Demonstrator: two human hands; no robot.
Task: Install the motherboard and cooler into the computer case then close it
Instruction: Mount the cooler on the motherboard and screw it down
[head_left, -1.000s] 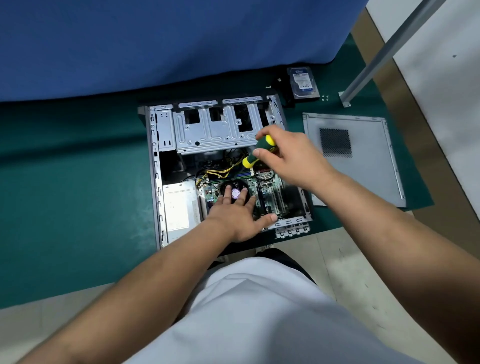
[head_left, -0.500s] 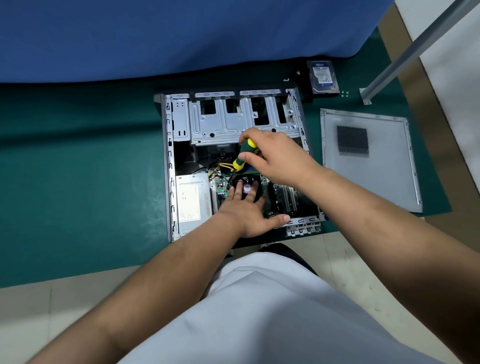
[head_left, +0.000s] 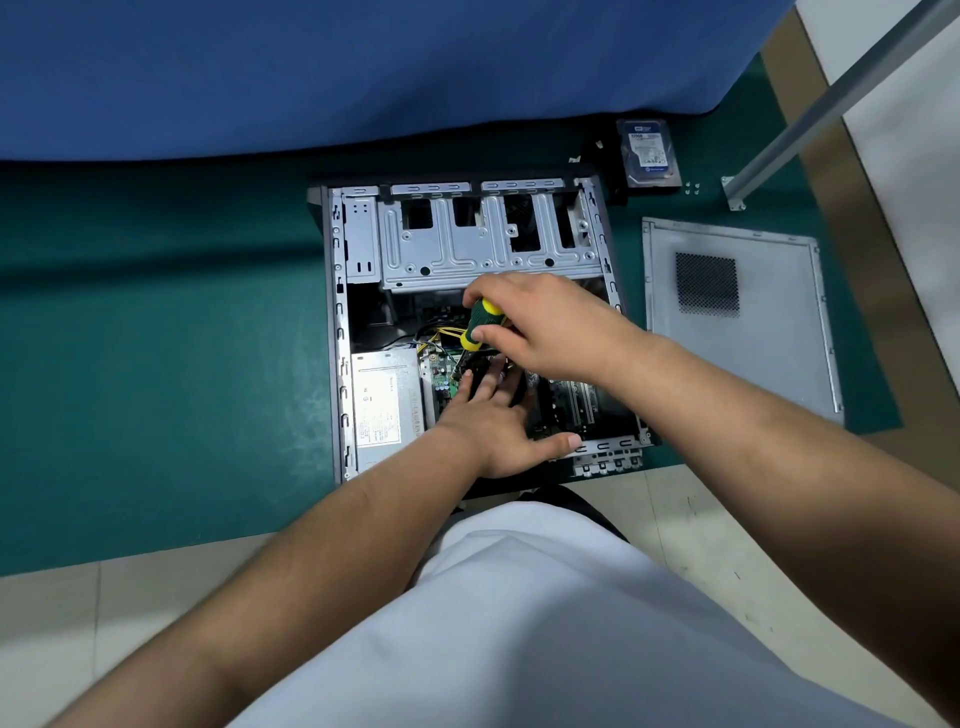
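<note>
Green motherboard (head_left: 441, 376) inside open grey steel computer case (head_left: 340, 332), beside silver power supply box (head_left: 382, 402). Left hand (head_left: 496, 421) lies flat on black cooler (head_left: 519, 392); right hand (head_left: 545, 325) grips green-yellow screwdriver (head_left: 480, 325). Detached grey side panel (head_left: 737, 317) lies right of the case.

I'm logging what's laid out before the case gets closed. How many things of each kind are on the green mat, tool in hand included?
Computer case: 1
Side panel: 1
Hard drive: 1
Screwdriver, gripped by the right hand: 1
Loose screws: 4, as far as their small size lets me tell
Total: 8
</note>
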